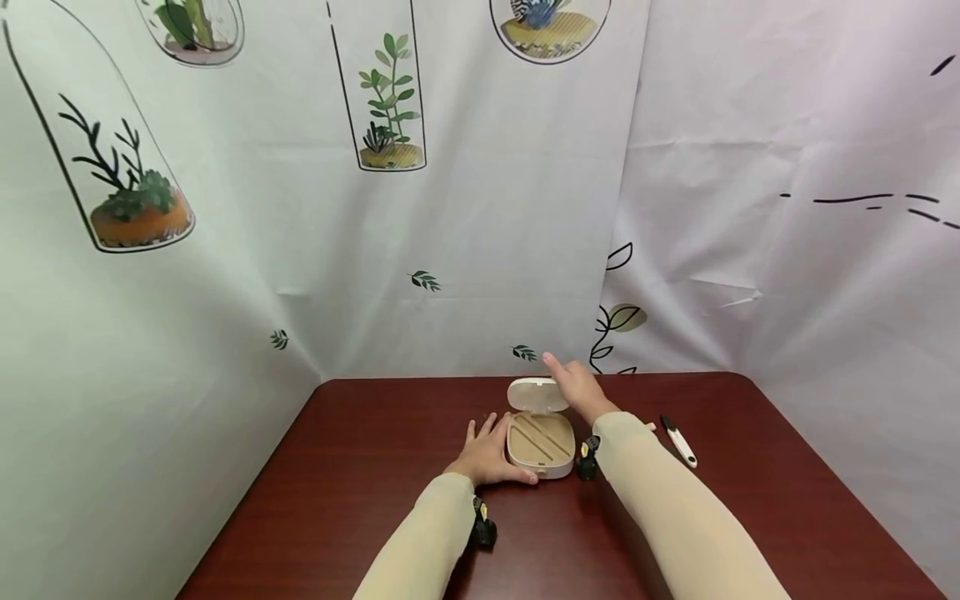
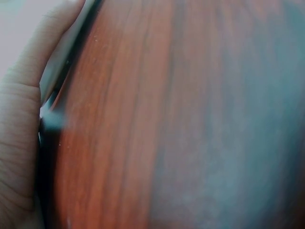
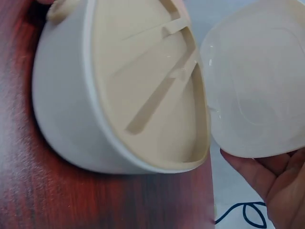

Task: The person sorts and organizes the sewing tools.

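Item: white lidded box (image 3: 66, 109), is standing toward the far side of a red-brown table (image 1: 375, 433), its grooved tan insert (image 1: 531, 450) showing.
Left hand (image 1: 483, 457): spread, is bracing the box's left and front, likely against sliding.
Right hand (image 1: 581, 387): fingers loosely extended, is touching the raised lid (image 1: 534, 396), apparently supporting it; no pinch showing.
Slim black-and-white tool (image 1: 680, 444): is lying apart, rightward.
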Demonstrator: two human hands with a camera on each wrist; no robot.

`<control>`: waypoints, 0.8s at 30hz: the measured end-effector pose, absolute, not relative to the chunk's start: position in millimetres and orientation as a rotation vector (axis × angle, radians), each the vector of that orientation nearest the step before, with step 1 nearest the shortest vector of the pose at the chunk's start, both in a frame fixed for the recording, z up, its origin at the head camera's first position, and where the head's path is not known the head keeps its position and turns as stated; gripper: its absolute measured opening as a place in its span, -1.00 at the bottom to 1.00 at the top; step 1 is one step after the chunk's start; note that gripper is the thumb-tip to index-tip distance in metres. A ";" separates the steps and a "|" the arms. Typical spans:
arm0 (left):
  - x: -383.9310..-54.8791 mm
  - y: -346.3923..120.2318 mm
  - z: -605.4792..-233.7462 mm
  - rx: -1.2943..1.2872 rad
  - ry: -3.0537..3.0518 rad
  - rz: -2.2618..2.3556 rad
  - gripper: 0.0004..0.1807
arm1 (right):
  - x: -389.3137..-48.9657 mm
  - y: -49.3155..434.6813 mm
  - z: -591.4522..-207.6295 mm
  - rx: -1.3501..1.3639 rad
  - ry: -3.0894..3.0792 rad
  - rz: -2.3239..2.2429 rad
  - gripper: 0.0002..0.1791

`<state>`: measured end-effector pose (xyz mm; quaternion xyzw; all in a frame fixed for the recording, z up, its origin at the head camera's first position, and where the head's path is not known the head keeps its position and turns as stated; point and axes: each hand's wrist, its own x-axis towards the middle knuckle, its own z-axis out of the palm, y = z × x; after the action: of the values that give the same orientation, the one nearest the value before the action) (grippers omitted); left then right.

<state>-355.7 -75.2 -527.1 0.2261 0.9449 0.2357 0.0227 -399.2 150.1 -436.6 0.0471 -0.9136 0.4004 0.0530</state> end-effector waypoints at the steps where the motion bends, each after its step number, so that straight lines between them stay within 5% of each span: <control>1: -355.7 -75.2 -527.7 0.705 2.930 0.728 0.41 | -400.8 149.9 -437.2 0.116 -2.769 1.226 -0.10; 10: -355.1 -76.1 -526.5 0.742 2.942 0.738 0.37 | -410.9 149.1 -437.1 -0.054 -2.764 1.290 0.32; 24: -355.4 -76.5 -529.8 0.710 2.957 0.653 0.39 | -430.3 153.7 -433.6 -0.261 -2.864 1.553 0.36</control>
<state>-355.4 -76.5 -529.8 0.2284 0.9505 0.2099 0.0155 -430.3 153.7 -433.6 -0.0795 -0.8745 0.4742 -0.0635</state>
